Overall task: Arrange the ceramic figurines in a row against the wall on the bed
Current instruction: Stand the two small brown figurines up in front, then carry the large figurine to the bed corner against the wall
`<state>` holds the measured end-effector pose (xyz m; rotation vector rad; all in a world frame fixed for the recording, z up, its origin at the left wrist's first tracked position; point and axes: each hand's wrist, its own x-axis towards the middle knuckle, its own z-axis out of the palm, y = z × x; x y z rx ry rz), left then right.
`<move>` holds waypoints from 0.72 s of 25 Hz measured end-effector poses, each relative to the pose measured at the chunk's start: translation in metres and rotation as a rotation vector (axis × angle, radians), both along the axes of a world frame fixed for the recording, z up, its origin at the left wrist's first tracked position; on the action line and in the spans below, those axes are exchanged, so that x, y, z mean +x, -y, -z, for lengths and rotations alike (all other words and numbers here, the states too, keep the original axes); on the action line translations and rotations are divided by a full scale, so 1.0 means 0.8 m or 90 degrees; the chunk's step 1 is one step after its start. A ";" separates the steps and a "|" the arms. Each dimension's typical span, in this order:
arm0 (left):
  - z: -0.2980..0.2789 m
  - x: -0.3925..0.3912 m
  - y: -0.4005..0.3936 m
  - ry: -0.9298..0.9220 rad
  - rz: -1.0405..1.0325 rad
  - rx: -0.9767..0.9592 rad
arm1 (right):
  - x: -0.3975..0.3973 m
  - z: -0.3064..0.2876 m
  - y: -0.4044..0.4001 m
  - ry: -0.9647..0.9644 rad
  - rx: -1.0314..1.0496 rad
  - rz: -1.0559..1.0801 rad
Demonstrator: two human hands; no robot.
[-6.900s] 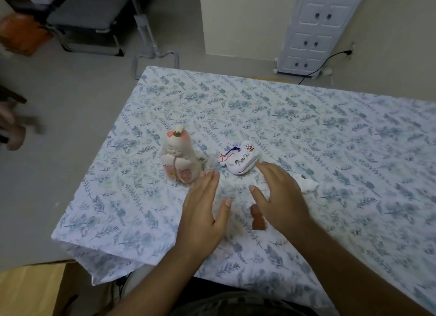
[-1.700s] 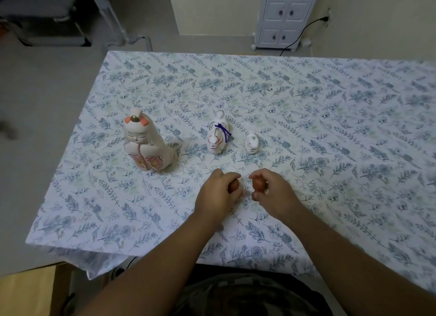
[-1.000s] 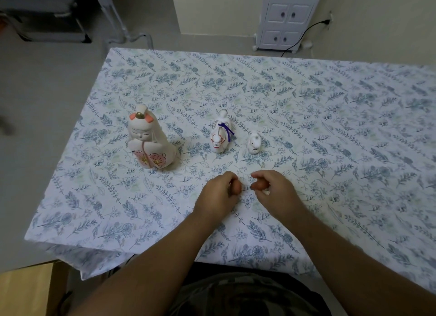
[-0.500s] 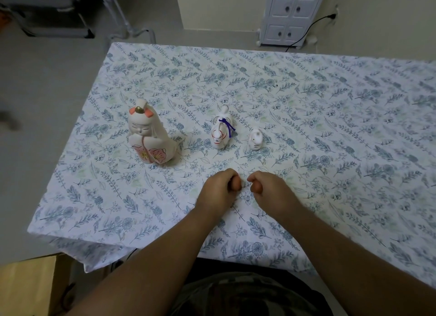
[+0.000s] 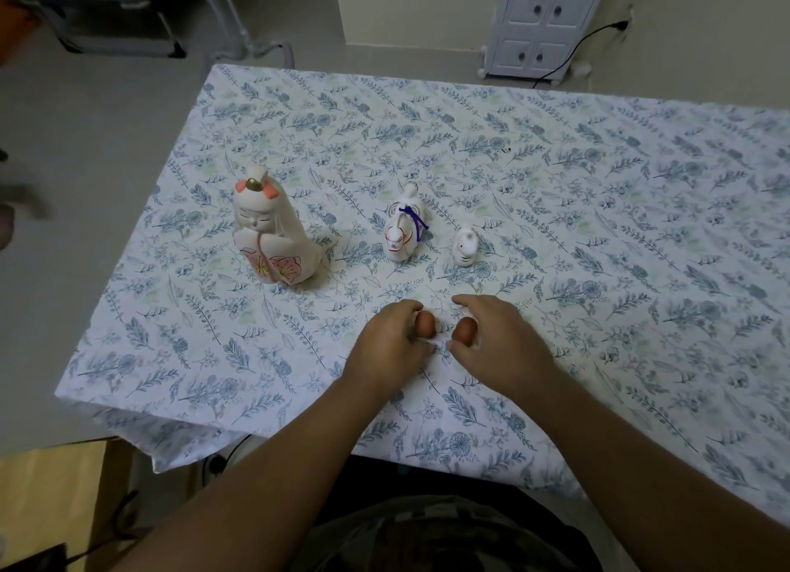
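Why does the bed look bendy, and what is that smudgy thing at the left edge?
Head view: the wide lens curves the bed's far edge; the smudge is too blurred to identify; light is dim and soft, with faint shadows beside the doll; both hands look sharp.
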<state>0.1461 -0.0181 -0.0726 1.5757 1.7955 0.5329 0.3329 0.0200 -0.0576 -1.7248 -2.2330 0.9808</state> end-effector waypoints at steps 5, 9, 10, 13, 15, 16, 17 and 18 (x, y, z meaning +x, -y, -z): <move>-0.044 -0.024 0.035 -0.094 -0.061 0.112 | -0.021 -0.040 -0.001 0.059 0.158 -0.057; -0.080 -0.074 0.056 -0.161 -0.098 0.163 | -0.078 -0.063 0.003 0.096 0.176 -0.106; -0.085 -0.092 0.059 -0.164 -0.108 0.169 | -0.095 -0.068 0.004 0.091 0.183 -0.116; -0.096 -0.148 0.062 -0.154 -0.132 0.207 | -0.151 -0.078 0.005 0.060 0.200 -0.124; -0.102 -0.188 0.057 -0.139 -0.148 0.243 | -0.193 -0.084 0.002 0.043 0.199 -0.104; -0.104 -0.205 0.050 -0.122 -0.157 0.245 | -0.213 -0.085 -0.003 0.025 0.194 -0.086; -0.106 -0.221 0.039 -0.093 -0.166 0.233 | -0.233 -0.088 -0.009 -0.012 0.176 -0.061; -0.106 -0.235 0.026 -0.055 -0.167 0.213 | -0.251 -0.090 -0.017 -0.070 0.133 -0.030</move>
